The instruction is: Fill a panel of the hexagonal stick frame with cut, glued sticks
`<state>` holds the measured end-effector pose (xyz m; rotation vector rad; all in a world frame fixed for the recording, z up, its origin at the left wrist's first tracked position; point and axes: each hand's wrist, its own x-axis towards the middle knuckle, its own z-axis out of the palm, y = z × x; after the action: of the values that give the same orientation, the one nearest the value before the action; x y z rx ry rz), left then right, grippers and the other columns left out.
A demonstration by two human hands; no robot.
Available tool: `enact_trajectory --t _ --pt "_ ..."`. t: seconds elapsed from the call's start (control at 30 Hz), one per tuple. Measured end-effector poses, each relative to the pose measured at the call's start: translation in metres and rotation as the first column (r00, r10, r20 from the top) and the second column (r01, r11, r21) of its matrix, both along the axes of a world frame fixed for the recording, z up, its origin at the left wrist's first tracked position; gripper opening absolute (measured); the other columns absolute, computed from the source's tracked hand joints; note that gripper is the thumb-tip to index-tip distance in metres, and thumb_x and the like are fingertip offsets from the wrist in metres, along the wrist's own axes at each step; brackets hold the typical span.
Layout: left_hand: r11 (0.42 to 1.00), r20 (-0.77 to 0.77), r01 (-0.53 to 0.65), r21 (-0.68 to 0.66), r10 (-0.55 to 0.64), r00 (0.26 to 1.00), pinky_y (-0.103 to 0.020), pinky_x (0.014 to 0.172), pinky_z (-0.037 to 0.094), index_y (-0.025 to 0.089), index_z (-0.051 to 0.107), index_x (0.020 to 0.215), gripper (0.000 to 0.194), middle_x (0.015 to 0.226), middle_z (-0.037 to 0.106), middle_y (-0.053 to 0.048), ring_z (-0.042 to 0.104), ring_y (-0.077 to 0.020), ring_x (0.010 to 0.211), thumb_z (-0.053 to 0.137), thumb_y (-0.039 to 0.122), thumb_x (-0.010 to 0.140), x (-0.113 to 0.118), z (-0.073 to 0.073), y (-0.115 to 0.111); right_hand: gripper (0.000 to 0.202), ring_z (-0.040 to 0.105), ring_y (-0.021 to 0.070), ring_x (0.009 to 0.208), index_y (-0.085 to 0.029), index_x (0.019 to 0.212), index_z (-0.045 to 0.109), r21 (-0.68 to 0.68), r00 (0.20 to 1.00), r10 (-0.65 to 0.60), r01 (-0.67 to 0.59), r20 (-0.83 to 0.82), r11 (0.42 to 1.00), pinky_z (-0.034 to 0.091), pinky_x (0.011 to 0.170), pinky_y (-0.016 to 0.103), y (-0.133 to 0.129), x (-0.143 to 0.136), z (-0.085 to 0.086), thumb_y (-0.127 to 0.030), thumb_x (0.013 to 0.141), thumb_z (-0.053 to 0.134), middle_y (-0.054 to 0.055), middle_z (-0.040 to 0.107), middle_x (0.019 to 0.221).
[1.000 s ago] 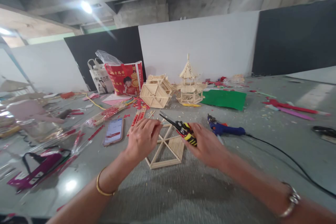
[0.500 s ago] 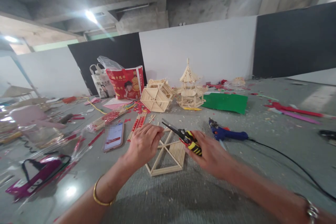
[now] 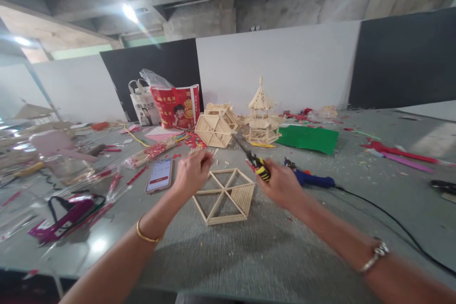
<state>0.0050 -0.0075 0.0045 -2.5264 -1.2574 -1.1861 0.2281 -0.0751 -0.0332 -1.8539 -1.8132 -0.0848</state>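
My right hand [image 3: 280,181] grips a cutter [image 3: 261,169] with yellow-and-black handles and a long dark blade pointing up and to the left. My left hand [image 3: 194,169] is closed in a pinch; whatever its fingertips hold, if anything, I cannot make out. Below and between the hands lies a hexagonal frame [image 3: 228,221] of pale wooden sticks with crossing spokes. One wedge on its right side is filled with parallel sticks [image 3: 243,198]. Neither hand seems to touch the frame. A blue glue gun [image 3: 315,179] with a black cord lies just beyond my right hand.
Behind stand a stick pagoda [image 3: 261,121] and another hexagonal stick structure [image 3: 214,129]. A green sheet [image 3: 309,139] lies to their right. On the left are a phone [image 3: 159,175], a purple pouch [image 3: 64,218], plastic wrappers and a red bag [image 3: 178,109].
My hands have moved apart, the left away from the frame and the cutter up and right, leaving more of the frame uncovered. The whole view has shifted slightly.
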Motion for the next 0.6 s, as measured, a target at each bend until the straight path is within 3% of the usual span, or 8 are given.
enact_trajectory --t 0.1,0.23,0.43,0.6 --pt "0.925 0.117 0.192 -0.329 -0.161 0.980 -0.019 0.051 0.040 0.015 0.064 0.075 0.016 0.056 0.062 0.003 0.053 -0.0091 0.051 0.057 0.028 0.077 0.000 0.002 0.002 0.032 0.063 0.0270 0.084 -0.016 0.100 0.058 -0.005 0.994 -0.079 0.079 -0.080 0.997 0.040 0.065 0.031 0.000 0.009 0.018 -0.039 0.087 0.040 0.012 0.069 0.089" --pt "0.817 0.095 0.316 -0.483 -0.309 0.946 -0.018 0.051 0.040 0.015 0.068 0.075 0.017 0.061 0.065 0.001 0.054 -0.0086 0.054 0.062 0.030 0.073 0.011 -0.003 -0.004 0.043 0.062 0.0312 0.092 -0.014 0.105 0.060 -0.132 0.990 -0.139 0.137 -0.010 0.982 0.043 0.069 0.035 0.017 0.016 0.030 -0.047 0.085 0.043 0.017 0.067 0.101" --pt "0.711 -0.257 0.279 -0.645 -0.546 0.797 -0.019 0.056 0.040 0.017 0.074 0.079 0.015 0.068 0.070 0.000 0.059 -0.0095 0.061 0.061 0.024 0.074 0.021 -0.009 -0.015 0.051 0.054 0.0356 0.106 -0.007 0.109 0.061 -0.228 0.973 -0.122 0.166 0.195 0.959 0.042 0.083 0.043 0.063 0.017 0.008 -0.048 0.079 0.054 0.023 0.060 0.113" --pt "0.674 -0.295 0.260 -0.692 -0.592 0.750 -0.019 0.059 0.039 0.017 0.074 0.078 0.015 0.070 0.071 0.000 0.060 -0.0091 0.063 0.060 0.019 0.074 0.022 -0.012 -0.016 0.068 0.048 0.0407 0.112 -0.003 0.117 0.055 -0.240 0.973 -0.123 0.168 0.193 0.956 0.038 0.088 0.052 0.073 0.021 -0.014 -0.058 0.078 0.055 0.027 0.053 0.118"
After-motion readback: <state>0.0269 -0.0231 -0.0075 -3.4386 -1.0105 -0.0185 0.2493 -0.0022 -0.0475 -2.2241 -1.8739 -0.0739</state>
